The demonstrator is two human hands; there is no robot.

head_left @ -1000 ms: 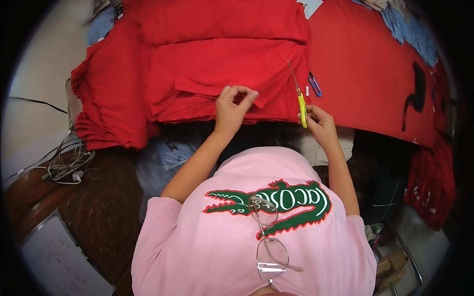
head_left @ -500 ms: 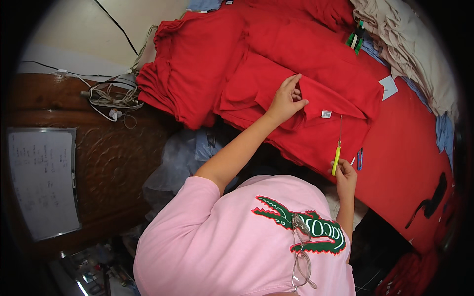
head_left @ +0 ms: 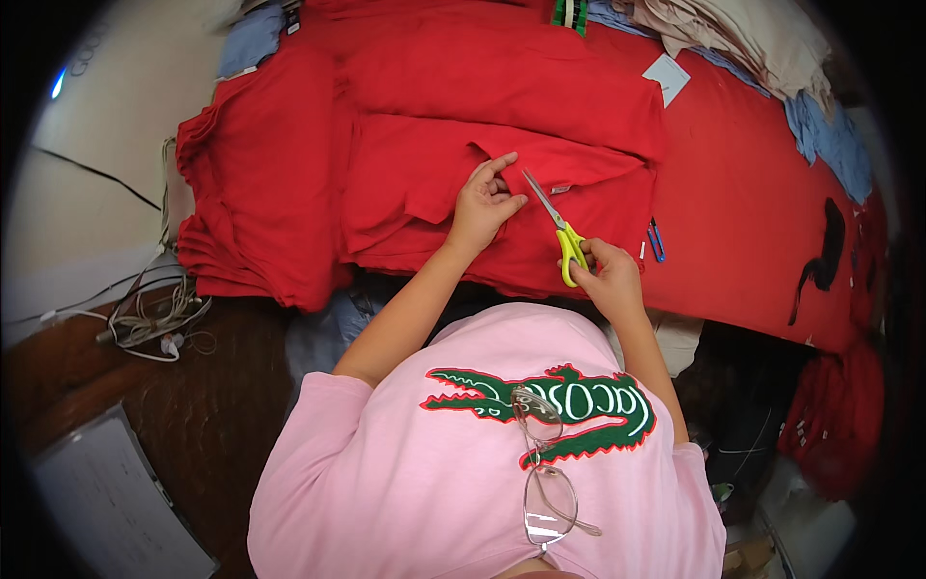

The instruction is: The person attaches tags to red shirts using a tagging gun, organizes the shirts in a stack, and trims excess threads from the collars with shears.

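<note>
Folded red cloth (head_left: 588, 159) lies in front of me, with a small white label (head_left: 560, 190) on it. My left hand (head_left: 485, 205) is at the raised edge of the top layer, its fingers curled on the cloth and the thumb held a little apart. In my right hand (head_left: 612, 282) are scissors (head_left: 571, 253) with yellow-green handles. Their blades point away and to the left, and the tips are close to my left fingers, over the red cloth. The blades look closed together.
More red cloth (head_left: 256, 183) is stacked at the left. A blue pen-like tool (head_left: 657, 241), a white card (head_left: 667, 77) and a black strip (head_left: 823, 253) lie to the right. Beige cloth (head_left: 733, 39) and light-blue cloth (head_left: 831, 145) are piled at the far right. Tangled cables (head_left: 159, 314) hang at the left.
The scissors in my right hand have moved left and forward, toward my left hand, and now tilt to the left. My left hand stays at the cloth edge. The view has shifted.
</note>
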